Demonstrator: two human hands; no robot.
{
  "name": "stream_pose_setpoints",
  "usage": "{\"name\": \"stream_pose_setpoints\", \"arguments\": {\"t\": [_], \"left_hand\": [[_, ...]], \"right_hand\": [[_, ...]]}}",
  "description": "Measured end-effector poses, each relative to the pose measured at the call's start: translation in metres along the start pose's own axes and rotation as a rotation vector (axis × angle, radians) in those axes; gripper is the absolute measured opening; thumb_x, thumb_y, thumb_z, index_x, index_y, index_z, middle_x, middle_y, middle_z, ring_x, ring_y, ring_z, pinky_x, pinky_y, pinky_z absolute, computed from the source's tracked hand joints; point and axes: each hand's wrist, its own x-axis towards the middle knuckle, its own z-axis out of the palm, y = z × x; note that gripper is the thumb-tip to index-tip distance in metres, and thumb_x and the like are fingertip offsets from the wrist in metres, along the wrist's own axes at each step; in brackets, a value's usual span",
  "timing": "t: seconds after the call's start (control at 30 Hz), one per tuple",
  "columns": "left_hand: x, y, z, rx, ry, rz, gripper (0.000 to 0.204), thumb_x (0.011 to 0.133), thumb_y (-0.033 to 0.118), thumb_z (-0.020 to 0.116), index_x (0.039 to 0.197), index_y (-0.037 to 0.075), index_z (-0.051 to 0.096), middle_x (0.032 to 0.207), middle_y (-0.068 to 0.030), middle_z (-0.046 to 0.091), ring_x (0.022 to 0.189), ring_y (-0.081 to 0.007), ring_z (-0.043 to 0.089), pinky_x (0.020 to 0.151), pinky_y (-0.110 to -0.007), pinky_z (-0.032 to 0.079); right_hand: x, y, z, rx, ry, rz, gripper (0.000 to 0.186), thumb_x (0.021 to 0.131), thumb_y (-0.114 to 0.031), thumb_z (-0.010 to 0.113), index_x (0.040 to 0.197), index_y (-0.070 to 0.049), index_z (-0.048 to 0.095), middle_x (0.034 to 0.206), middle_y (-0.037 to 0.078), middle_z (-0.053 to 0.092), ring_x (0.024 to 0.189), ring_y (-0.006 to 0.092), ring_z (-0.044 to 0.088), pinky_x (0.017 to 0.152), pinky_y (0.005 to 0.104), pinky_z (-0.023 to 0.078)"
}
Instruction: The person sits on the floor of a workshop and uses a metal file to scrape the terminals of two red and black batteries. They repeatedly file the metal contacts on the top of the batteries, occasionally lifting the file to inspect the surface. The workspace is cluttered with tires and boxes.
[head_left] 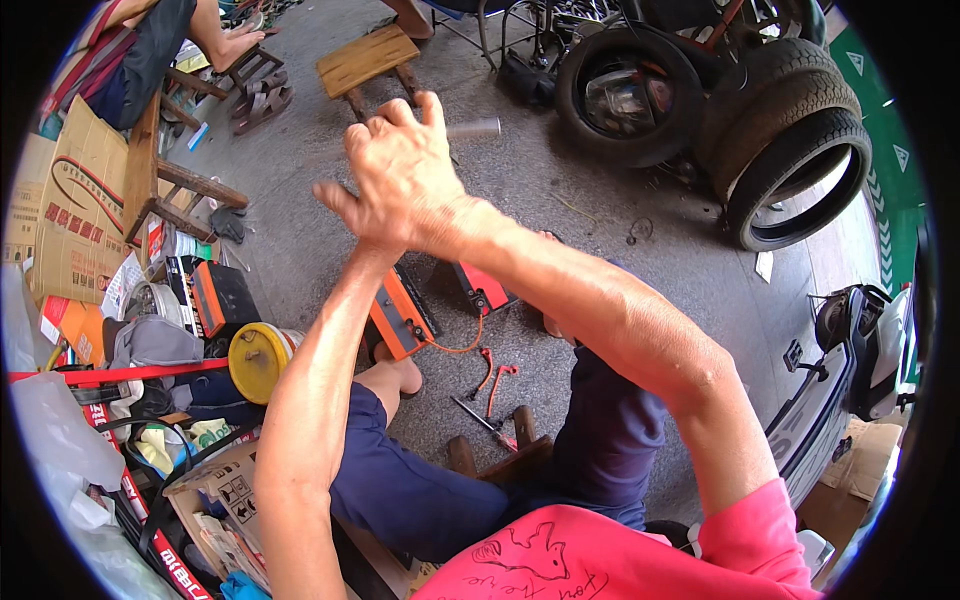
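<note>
My hands are raised together in front of me, wrists crossing. My right hand (408, 170) lies on top, its fingers curled and thumb out to the left. Past its knuckles sticks out a clear tube (475, 129), partly smeared, which it seems to grip. My left hand is mostly hidden beneath; only its wrist (378, 252) shows plainly, its fingers do not. Below them on the floor stand an orange-and-black battery (400, 315) and a red-topped one (485, 287), joined by an orange cable (455, 348). Short red leads (488, 375) and a red-handled screwdriver (485, 422) lie nearer me.
A small wooden stool (368, 60) stands ahead. Tyres (800, 185) are piled at the far right, a motor scooter (850, 370) nearer. At left are a wooden bench (145, 165), cardboard (85, 200), another battery (225, 298) and a yellow-lidded tub (255, 362). Another person sits far left.
</note>
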Motion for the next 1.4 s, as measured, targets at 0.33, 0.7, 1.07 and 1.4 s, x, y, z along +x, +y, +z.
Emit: {"name": "stream_pose_setpoints", "arguments": {"t": [0.33, 0.7, 1.07, 1.4], "left_hand": [[0.002, -0.005, -0.018, -0.167, 0.026, -0.08, 0.031, 0.096, 0.034, 0.058, 0.109, 0.005, 0.057, 0.102, -0.0059, 0.063, 0.102, -0.0168, 0.061, 0.09, -0.034, 0.053], [-0.001, 0.028, -0.012, -0.24, 0.08, -0.219, 0.016, 0.101, 0.019, 0.051, 0.103, 0.004, 0.057, 0.095, -0.0072, 0.063, 0.096, -0.0165, 0.064, 0.083, -0.033, 0.057], [-0.003, 0.02, 0.008, -0.041, 0.097, -0.13, 0.026, 0.096, 0.006, 0.053, 0.122, 0.002, 0.057, 0.105, -0.0089, 0.066, 0.1, -0.017, 0.065, 0.084, -0.032, 0.056], [0.004, 0.037, 0.014, 0.35, 0.34, -0.116, 0.043, 0.081, 0.044, 0.076, 0.068, 0.004, 0.069, 0.053, -0.0022, 0.059, 0.05, -0.0084, 0.054, 0.046, -0.032, 0.04]], "right_hand": [[0.004, 0.022, -0.034, 0.285, -0.23, -0.089, 0.058, 0.059, -0.05, 0.081, 0.095, -0.005, 0.072, 0.112, 0.016, 0.059, 0.111, 0.0327, 0.053, 0.098, 0.0508, 0.036], [-0.005, 0.094, -0.079, -0.494, 0.103, 0.208, 0.03, 0.079, -0.021, 0.069, 0.1, -0.001, 0.067, 0.109, 0.016, 0.063, 0.109, 0.0321, 0.057, 0.096, 0.0447, 0.039], [-0.019, 0.102, -0.087, -0.318, -0.374, 0.371, 0.031, 0.075, -0.031, 0.072, 0.081, -0.001, 0.07, 0.078, 0.018, 0.068, 0.086, 0.0339, 0.068, 0.079, 0.0447, 0.05], [-0.029, 0.124, -0.095, -0.352, -0.499, 0.48, 0.032, 0.075, -0.033, 0.073, 0.082, -0.002, 0.071, 0.079, 0.016, 0.069, 0.082, 0.0313, 0.069, 0.072, 0.0403, 0.054]]}}
